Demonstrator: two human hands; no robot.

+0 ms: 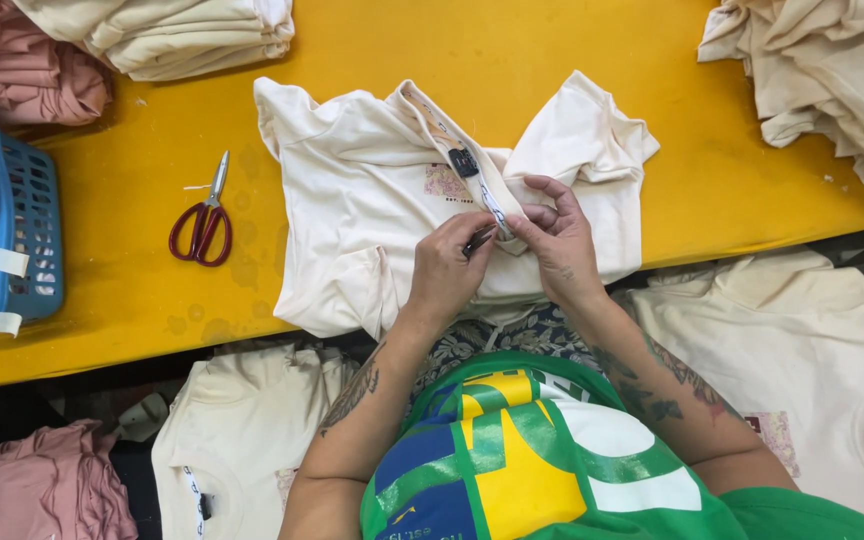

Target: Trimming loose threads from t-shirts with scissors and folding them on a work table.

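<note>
The cream t-shirt [382, 200] is lying rumpled on the yellow table [152, 290], centre of view, its collar edge pulled toward the person at 6 o'clock so both hands can be working on it close to the body. The left hand [444, 270] is gripping a small dark tool [479, 240], prob. a thread snipper, w/ fingers closed round it and the tip pointing up-right at the collar strip. The right hand [557, 235] is pinching the neck tape [492, 200] between thumb and forefinger, a tight narrow grip, holding the fabric taut so the tool tip is meeting a flat edge. A small dark label [463, 162] is sitting on that tape at approx 12 o'clock from the hands.

Red-handled scissors [204, 220] are lying closed on the table at 9 o'clock from the shirt, well apart, within reach but not in use. A blue basket [32, 230] is standing at the far 9 o'clock edge. Folded cream garments [172, 35] are stacked at 11 o'clock, a pink pile [22, 70] beside them, and a looser cream heap [822, 80] at 2 o'clock, apparently sorted off to the sides. More cream shirts [802, 350] are hanging or lying below the table edge at 4 and 7 o'clock.
</note>
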